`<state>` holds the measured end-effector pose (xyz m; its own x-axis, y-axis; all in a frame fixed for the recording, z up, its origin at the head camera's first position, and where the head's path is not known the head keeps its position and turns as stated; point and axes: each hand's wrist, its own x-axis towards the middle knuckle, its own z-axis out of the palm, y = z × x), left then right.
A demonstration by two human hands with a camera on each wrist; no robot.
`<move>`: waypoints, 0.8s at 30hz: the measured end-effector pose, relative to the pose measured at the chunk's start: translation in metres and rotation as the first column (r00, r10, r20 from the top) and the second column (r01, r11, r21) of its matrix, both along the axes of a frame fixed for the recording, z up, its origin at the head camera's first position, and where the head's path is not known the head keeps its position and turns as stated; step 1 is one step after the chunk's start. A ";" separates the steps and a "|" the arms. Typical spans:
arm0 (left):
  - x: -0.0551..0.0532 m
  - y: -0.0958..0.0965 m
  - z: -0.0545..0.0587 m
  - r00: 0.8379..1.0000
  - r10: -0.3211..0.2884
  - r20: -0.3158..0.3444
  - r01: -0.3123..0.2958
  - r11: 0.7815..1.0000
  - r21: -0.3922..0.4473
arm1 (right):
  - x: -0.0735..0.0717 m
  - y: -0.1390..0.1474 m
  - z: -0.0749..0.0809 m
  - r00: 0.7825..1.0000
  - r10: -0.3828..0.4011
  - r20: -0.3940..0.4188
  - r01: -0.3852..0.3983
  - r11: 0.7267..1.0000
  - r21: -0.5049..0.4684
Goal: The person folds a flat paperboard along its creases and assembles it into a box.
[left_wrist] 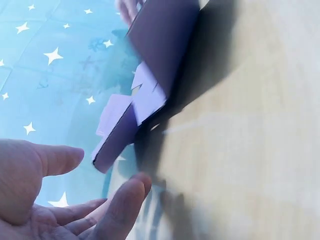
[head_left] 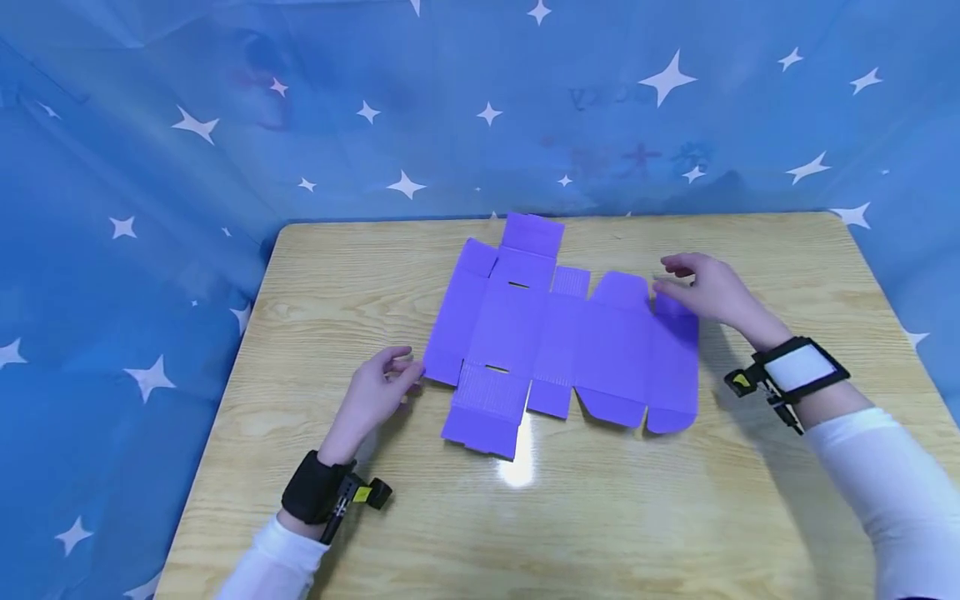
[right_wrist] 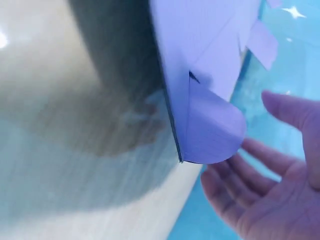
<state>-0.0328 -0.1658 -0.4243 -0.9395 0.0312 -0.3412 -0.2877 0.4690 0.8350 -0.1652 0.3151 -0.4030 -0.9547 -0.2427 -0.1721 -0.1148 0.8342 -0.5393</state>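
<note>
A purple flattened cardboard box (head_left: 506, 321) with several fold-out flaps lies unfolded over the table. My left hand (head_left: 377, 390) is at its lower left corner, fingertips right beside the edge panel (head_left: 450, 325). In the left wrist view, the thumb and fingers are spread, with a gap between them and the cardboard flap (left_wrist: 115, 145). My right hand (head_left: 712, 287) is at the top right corner, over a rounded flap (right_wrist: 215, 127). The right wrist view shows its fingers extended behind that flap and the thumb apart from it.
The wooden table (head_left: 330, 275) carries the cardboard. A blue curtain with white stars (head_left: 450, 108) hangs behind and along the sides. Each wrist wears a strapped camera, such as the one on the right wrist (head_left: 798, 371). A bright light reflection lies near the lower flaps.
</note>
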 end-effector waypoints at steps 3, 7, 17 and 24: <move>0.015 0.003 -0.002 0.997 -0.010 0.082 0.004 0.997 0.074 | -0.015 -0.004 0.000 0.995 0.097 0.017 -0.098 0.995 0.035; 0.026 0.007 -0.005 0.982 -0.055 0.183 0.018 0.980 0.198 | -0.027 -0.010 -0.002 0.984 0.175 0.033 -0.176 0.982 0.065; 0.027 0.012 -0.011 0.939 -0.219 0.264 0.129 0.939 0.317 | -0.029 -0.012 -0.014 0.975 0.220 0.017 -0.221 0.975 0.032; -0.011 0.011 -0.005 0.985 -0.022 0.173 -0.029 0.958 0.286 | 0.000 0.010 -0.020 0.988 0.153 0.029 -0.154 0.988 0.030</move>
